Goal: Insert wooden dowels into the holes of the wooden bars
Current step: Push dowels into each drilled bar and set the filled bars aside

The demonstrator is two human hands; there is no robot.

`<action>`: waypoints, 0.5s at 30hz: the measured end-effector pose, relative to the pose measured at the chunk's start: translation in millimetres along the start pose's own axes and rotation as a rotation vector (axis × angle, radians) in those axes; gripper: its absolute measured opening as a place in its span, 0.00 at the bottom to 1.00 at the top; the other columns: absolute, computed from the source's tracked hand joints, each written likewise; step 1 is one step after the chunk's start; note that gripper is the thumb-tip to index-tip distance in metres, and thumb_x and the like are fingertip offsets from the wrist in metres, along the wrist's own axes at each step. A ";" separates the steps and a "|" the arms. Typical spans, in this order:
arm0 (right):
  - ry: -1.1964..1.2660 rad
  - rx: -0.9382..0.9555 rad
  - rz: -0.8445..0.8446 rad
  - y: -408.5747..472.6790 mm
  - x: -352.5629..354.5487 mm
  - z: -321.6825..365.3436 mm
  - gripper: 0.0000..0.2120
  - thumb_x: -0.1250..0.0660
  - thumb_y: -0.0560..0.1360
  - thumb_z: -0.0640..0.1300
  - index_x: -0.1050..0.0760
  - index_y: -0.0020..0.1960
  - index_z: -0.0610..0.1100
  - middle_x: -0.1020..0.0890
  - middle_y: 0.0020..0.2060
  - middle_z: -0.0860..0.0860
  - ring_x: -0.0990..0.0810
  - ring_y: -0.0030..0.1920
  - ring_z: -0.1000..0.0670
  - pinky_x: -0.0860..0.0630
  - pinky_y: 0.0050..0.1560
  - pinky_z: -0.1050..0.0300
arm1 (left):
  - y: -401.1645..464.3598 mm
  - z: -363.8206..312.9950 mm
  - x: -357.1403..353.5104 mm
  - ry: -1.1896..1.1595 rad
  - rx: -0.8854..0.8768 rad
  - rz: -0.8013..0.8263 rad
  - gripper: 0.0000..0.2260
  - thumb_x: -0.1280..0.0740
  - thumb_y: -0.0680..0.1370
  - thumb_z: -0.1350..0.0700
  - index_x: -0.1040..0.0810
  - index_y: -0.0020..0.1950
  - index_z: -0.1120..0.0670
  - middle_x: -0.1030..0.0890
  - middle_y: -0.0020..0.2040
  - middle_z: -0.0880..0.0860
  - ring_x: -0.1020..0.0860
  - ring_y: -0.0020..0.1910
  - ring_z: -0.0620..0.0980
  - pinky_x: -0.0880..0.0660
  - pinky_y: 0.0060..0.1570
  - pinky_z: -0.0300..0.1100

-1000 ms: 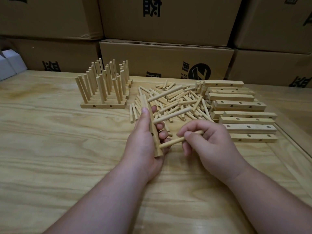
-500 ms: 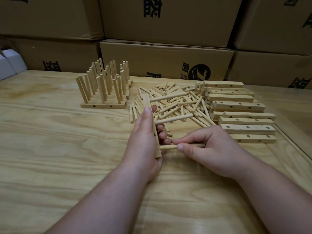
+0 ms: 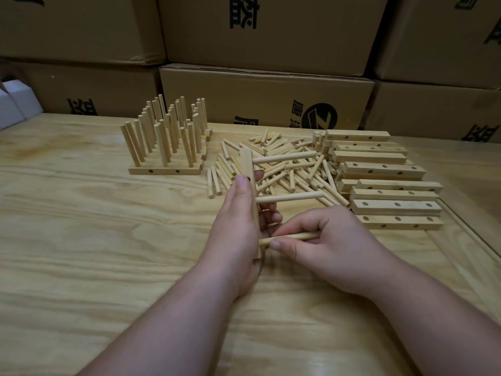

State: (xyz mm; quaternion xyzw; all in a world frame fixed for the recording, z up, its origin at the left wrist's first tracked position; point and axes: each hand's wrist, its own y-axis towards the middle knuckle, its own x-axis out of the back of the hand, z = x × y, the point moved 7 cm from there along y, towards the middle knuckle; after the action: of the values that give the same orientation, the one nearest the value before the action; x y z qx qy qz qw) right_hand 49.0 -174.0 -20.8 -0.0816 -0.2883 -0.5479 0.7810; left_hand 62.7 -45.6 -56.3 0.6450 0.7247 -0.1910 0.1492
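- head view: left hand [image 3: 238, 229] grips the wooden bar [image 3: 250, 185] upright on edge, just in front of the loose dowel pile [image 3: 284, 169]; two dowels already stick out of it.
- right hand [image 3: 325, 245] pinches the third dowel [image 3: 292, 237], its tip at the bar's lowest hole.
- keep the dowel square to the bar, brace the bar from behind, and push straight with a slight twist.

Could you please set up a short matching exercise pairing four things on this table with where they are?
Things:
1. held bar
2. dowel being inserted
3. finished bars with upright dowels
4. empty bars

Places:
A. stacked at the right of the table
B. pinched in the right hand
C. gripped in the left hand
D. far left of the loose dowel pile

Pairs: 1-C, 2-B, 3-D, 4-A
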 end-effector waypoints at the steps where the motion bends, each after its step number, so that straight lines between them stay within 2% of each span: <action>1: -0.005 -0.001 0.000 -0.2 0.9 -0.9 0.04 0.22 0.70 0.46 0.12 0.44 0.50 0.14 0.37 0.62 0.17 0.41 0.64 0.26 0.42 0.73 | 0.0 0.2 -0.7 -0.002 0.000 0.010 0.18 0.44 0.82 0.35 0.16 0.53 0.37 0.18 0.35 0.48 0.19 0.33 0.45 0.24 0.30 0.41; 5: 0.027 -0.015 0.013 -1.2 1.8 -3.0 0.05 0.22 0.70 0.46 0.12 0.45 0.48 0.13 0.39 0.59 0.15 0.44 0.60 0.22 0.47 0.66 | 0.7 1.4 -3.9 -0.042 0.008 0.062 0.19 0.45 0.82 0.35 0.15 0.52 0.39 0.14 0.42 0.51 0.15 0.38 0.48 0.21 0.33 0.43; 8: 0.047 -0.025 0.016 -1.1 2.3 -3.7 0.05 0.22 0.69 0.46 0.12 0.44 0.48 0.13 0.39 0.56 0.15 0.44 0.55 0.20 0.48 0.62 | 3.7 3.3 -4.9 -0.069 0.015 0.094 0.20 0.47 0.82 0.35 0.18 0.57 0.42 0.13 0.48 0.53 0.14 0.42 0.50 0.19 0.37 0.44; 11: 0.064 -0.028 0.021 -1.6 2.3 -4.0 0.04 0.22 0.70 0.45 0.12 0.44 0.48 0.13 0.38 0.57 0.15 0.41 0.58 0.22 0.44 0.67 | 5.4 4.1 -7.7 -0.062 0.006 0.131 0.21 0.49 0.83 0.36 0.25 0.64 0.45 0.13 0.52 0.56 0.14 0.44 0.50 0.18 0.39 0.44; 15: 0.013 -0.020 0.008 -2.0 0.1 -2.1 0.02 0.23 0.71 0.46 0.13 0.43 0.52 0.14 0.37 0.62 0.17 0.40 0.65 0.27 0.40 0.75 | 7.1 2.3 -6.1 -0.045 -0.055 0.117 0.19 0.48 0.83 0.37 0.26 0.63 0.46 0.13 0.53 0.55 0.14 0.43 0.50 0.18 0.40 0.45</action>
State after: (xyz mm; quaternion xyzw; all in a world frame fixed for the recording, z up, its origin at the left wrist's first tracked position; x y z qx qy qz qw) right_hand 48.0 -175.8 -22.8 -0.0871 -0.2776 -0.5479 0.7843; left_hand 70.4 -51.5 -56.1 0.6776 0.6871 -0.1763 0.1940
